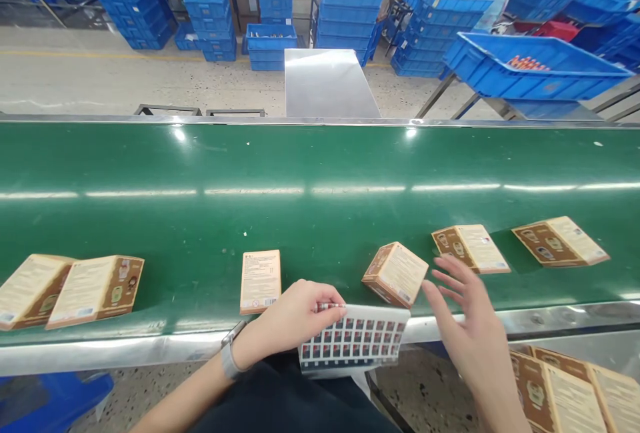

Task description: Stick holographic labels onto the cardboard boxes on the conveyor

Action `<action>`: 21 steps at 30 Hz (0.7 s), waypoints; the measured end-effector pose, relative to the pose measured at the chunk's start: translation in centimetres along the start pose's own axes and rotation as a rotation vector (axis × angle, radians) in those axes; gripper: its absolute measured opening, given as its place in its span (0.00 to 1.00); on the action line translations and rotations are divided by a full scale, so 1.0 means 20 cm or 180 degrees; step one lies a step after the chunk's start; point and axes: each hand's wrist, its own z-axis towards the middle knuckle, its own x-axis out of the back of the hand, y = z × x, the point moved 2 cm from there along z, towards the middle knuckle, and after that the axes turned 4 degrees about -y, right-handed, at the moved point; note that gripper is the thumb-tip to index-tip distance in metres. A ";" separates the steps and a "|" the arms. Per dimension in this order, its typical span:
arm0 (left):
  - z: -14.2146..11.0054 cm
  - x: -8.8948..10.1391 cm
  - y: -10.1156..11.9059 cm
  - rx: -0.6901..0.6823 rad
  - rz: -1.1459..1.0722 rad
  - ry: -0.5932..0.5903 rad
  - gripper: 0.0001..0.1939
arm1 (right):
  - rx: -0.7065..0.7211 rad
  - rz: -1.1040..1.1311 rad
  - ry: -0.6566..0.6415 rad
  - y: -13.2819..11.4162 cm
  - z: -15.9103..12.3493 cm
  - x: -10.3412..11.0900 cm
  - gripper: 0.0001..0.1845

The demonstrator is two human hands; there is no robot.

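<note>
left hand: the thumb and fingers of the left hand [305, 316] pinch the upper left corner of a sticker sheet [357, 339].
sheet: sloping down and right from the grip, over the belt's near edge.
right hand: right of the grip, the right hand [470, 323] has fingers spread, just beside a tilted box [395, 273]; i cannot tell whether they touch.
belt: a shiny green belt [320, 159] runs beneath and beyond the grip, streaked with light reflections.
rails: a metal near rail [175, 351] beside the grip, a far rail [320, 121] well beyond it.
on the belt: another box [261, 279] just left of the grip; folded cartons [95, 289] farther left, more cartons [473, 248] to its right.
below right: stacked cartons [565, 393] near the right forearm.
room: past the belt, speckled floor [125, 79], a metal sheet [327, 83] straight ahead of the grip, stacks of blue bins [350, 6]; far right, a tilted bin [540, 83] holds small orange pieces [529, 63].
</note>
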 end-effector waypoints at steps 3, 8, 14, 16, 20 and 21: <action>-0.03 -0.02 0.00 -0.0211 0.0268 -0.0273 0.08 | -0.0762 0.0212 0.0050 0.16 0.07 -0.07 0.50; -0.02 -0.08 0.00 -0.1055 0.0785 -0.0378 0.04 | -0.0388 0.1093 -0.0281 0.11 0.17 -0.26 0.52; 0.13 -0.16 -0.02 -0.1685 0.1733 -0.0138 0.08 | -0.0659 0.1606 -0.0291 0.05 0.26 -0.27 0.29; 0.19 -0.18 -0.02 -0.1786 0.1994 -0.0074 0.09 | -0.0827 0.1640 -0.0304 0.08 0.29 -0.25 0.26; 0.27 -0.20 -0.02 -0.1826 0.2291 -0.0048 0.10 | -0.1092 0.1683 -0.0453 0.11 0.32 -0.23 0.27; 0.28 -0.20 -0.01 -0.1843 0.2324 -0.0060 0.10 | -0.1126 0.1678 -0.0458 0.12 0.33 -0.23 0.27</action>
